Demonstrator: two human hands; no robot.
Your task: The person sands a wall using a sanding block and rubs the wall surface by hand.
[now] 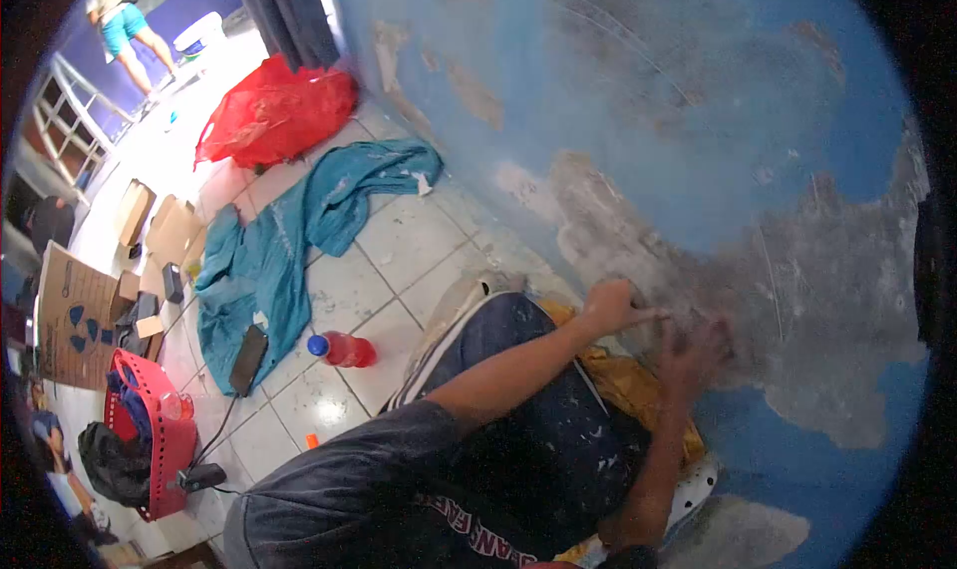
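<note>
My left hand (612, 307) is closed, its fingers curled close to the blue wall (738, 195), with one finger or thumb stretched toward my right hand. Whatever it may hold is hidden. My right hand (696, 355) is against or very near a rough grey patch (817, 300) where the paint has come off. Motion smears its fingers, so I cannot tell if it grips anything. The two hands are close together, low on the wall. Below them, yellow-brown cloth (623, 379) lies beside my dark, paint-flecked trousers (498, 345).
On the white tiled floor (329, 409) lie a teal cloth (269, 260), a phone (248, 361), a bottle of red liquid (344, 350) and a red plastic bag (274, 110). A red basket (169, 439) and cardboard box (75, 315) stand left. Another person (125, 30) stands beyond.
</note>
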